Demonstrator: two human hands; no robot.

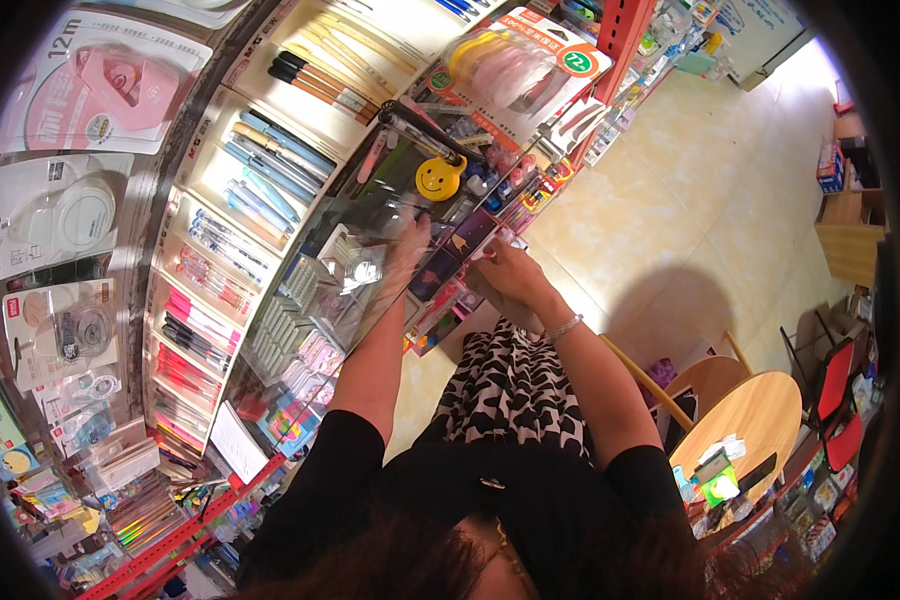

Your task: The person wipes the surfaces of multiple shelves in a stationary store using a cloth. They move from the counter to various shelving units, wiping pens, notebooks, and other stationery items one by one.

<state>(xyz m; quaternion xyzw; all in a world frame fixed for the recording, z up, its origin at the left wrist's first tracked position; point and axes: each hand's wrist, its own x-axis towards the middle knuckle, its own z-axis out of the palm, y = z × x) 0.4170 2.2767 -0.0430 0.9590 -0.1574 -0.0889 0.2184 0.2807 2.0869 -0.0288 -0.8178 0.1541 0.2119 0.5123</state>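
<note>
My left hand reaches in among the shelf goods. It shows through a clear panel, and its fingertips are partly hidden by glare. Close to it are a yellow smiley-face disc, small boxed items and several pens. My right hand, with a bracelet at the wrist, is by the shelf's front edge with its fingers curled. Beneath its palm is a soft grey-brown piece, apparently a cloth. Dark purple printed boxes lie between the two hands.
White pen trays hold sorted pens to the left. Blister-packed correction tapes hang beyond them. A large tape pack stands near the red shelf post. At right are a round wooden table, red-seated chairs and tiled floor.
</note>
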